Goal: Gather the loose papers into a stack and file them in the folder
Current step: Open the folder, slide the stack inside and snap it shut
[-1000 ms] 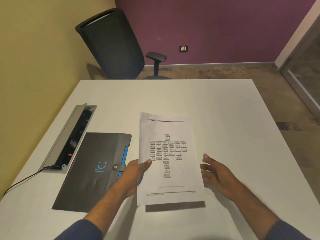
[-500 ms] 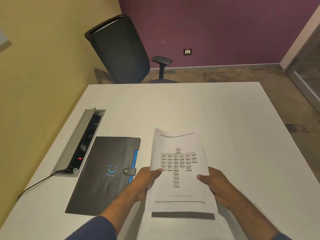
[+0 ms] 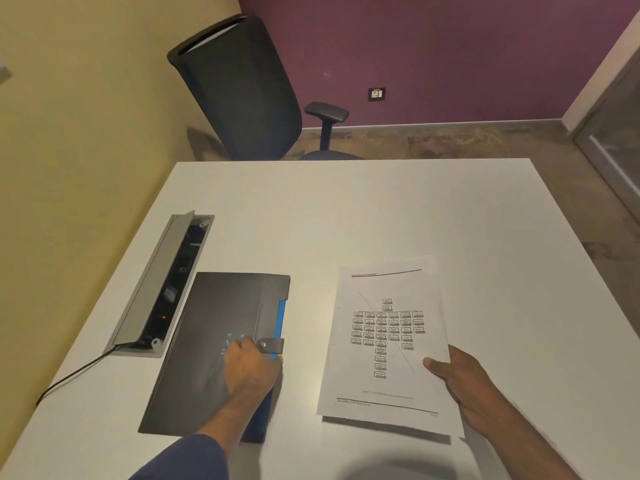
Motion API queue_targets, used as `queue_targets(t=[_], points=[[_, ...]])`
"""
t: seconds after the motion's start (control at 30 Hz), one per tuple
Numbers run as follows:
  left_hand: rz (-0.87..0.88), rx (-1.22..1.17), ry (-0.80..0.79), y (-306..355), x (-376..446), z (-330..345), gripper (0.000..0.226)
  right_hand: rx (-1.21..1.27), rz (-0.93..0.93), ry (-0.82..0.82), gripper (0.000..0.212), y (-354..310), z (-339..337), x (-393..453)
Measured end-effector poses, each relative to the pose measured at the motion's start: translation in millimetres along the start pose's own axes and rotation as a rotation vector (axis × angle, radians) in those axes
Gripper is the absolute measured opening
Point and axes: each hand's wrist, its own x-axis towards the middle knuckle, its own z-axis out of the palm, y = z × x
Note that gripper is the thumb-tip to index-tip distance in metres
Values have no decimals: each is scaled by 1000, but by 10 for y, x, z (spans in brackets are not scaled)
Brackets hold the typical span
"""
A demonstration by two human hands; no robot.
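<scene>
White surface (image 3: 346,209). Dark folder (image 3: 207,341), closed, flat on surface at left; left hand (image 3: 251,370) on its strap, grip state unclear. Papers (image 3: 384,341), stacked, right of folder; right hand (image 3: 464,386) grip clamped on lower-right edge.

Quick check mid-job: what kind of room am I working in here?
Most likely a small office or meeting room: a white table with a built-in power and cable box, a black swivel office chair pushed against it, and a wall socket on the purple wall.

Office: desk (image 3: 346,209), swivel chair (image 3: 242,91), cable hatch (image 3: 162,285).
</scene>
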Motion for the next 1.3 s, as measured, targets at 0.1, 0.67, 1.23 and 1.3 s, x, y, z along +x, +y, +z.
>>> queue_targets(t=[0.1,0.67,1.23,1.3], points=[[19,-31,-9,7,67,51,53,-11,7,18,26,14,-32,7],[-1,-323,-155,297,-135,179,30,30,-56,-7,24,-166,-95,78],[309,-179,-227,510,-494,391,18,-23,-120,-47,26,-153,-1,135],[307,-133,-180,499,-472,363,17,-89,-135,-51,28,-107,124,185]])
